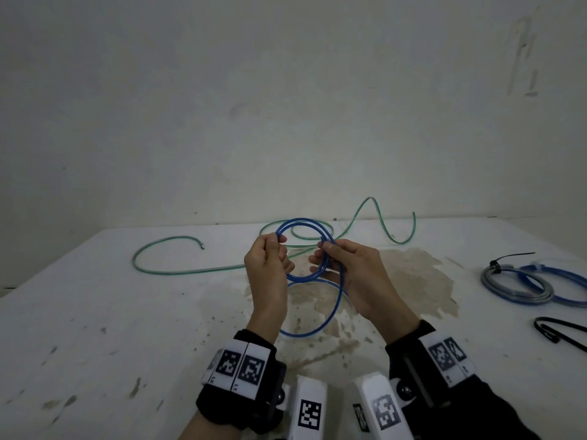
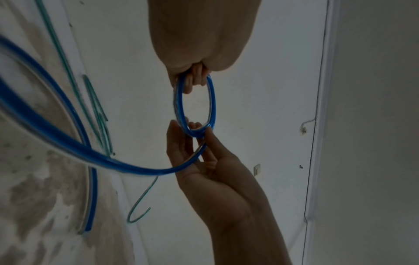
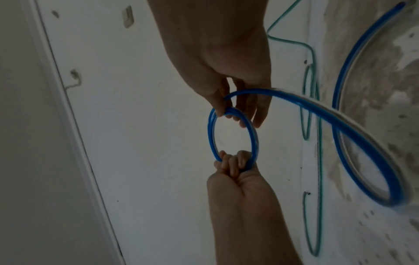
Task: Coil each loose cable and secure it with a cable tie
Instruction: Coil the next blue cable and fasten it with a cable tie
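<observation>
A blue cable (image 1: 301, 221) is wound into a small coil of two or three turns and held up over the table between both hands. My left hand (image 1: 279, 241) grips the coil's left side in curled fingers. My right hand (image 1: 325, 246) pinches the right side between thumb and fingers. The rest of the blue cable hangs down in a wide loose loop (image 1: 330, 319) to the table. In the left wrist view the coil (image 2: 213, 100) spans from the left hand (image 2: 197, 44) to the right hand (image 2: 204, 161). The right wrist view shows the same coil (image 3: 209, 136).
A loose green cable (image 1: 165, 271) snakes across the far part of the white, stained table (image 1: 127, 328). At the right edge lie coiled grey and blue cables (image 1: 508, 290), the grey one bound with a black tie (image 1: 495, 265). A loose black cable tie (image 1: 556, 333) lies nearer.
</observation>
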